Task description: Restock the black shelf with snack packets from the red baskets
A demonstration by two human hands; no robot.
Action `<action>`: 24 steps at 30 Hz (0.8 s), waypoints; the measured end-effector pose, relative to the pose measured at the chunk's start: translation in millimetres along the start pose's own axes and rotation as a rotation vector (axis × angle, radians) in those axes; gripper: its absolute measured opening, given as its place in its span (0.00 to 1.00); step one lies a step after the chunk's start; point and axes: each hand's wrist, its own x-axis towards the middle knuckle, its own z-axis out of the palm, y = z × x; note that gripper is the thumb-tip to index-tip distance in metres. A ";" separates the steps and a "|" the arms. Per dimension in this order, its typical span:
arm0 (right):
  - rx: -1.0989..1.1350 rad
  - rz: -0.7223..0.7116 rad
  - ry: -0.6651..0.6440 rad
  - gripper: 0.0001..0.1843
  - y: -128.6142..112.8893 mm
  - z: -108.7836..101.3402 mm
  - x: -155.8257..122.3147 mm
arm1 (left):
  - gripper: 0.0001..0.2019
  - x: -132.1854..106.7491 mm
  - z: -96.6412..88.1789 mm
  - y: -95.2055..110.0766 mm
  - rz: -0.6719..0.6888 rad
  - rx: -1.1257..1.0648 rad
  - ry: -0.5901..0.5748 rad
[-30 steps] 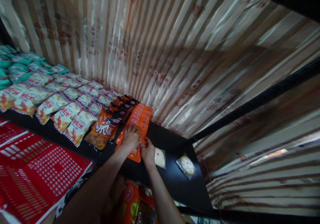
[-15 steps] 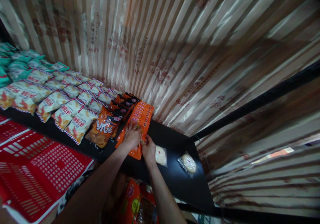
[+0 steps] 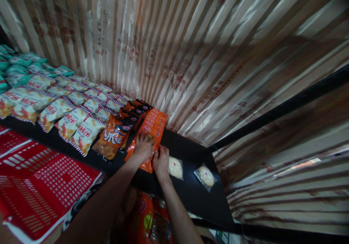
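Several orange snack packets lie overlapped in a row on the black shelf. My left hand rests flat on the nearest packets, its fingers stretched out and apart. Along the right edge of the same packets is my right hand, fingers bent and touching the edge; whether they pinch it is partly hidden. Just right of that hand lies a clear-wrapped pale flat cake. Brown-orange snack bags stand in a column to the left of the orange packets.
White snack bags with striped edges and green bags fill the shelf's left part. A second wrapped round cake lies near the right end. Below are a red basket and another orange package. A striped curtain hangs behind.
The right hand has shifted slightly up along the packets' edge, with its fingers lying a little further forward. The left hand stays on the packets.
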 end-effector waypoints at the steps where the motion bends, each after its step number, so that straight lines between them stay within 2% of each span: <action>1: 0.016 -0.019 0.017 0.22 2.1 2.7 1.5 | 0.21 0.0 0.0 0.1 0.004 0.004 0.003; 5: 0.042 -0.064 0.055 0.24 11.9 15.3 9.7 | 0.21 0.3 0.4 -0.6 0.009 0.024 -0.002; 10: -0.010 -0.094 0.020 0.26 18.4 26.2 13.0 | 0.21 0.9 0.6 -1.5 0.011 0.042 -0.008; 24: -0.109 -0.062 -0.077 0.30 5.2 25.7 2.4 | 0.22 -0.1 -6.7 1.3 0.006 0.035 -0.030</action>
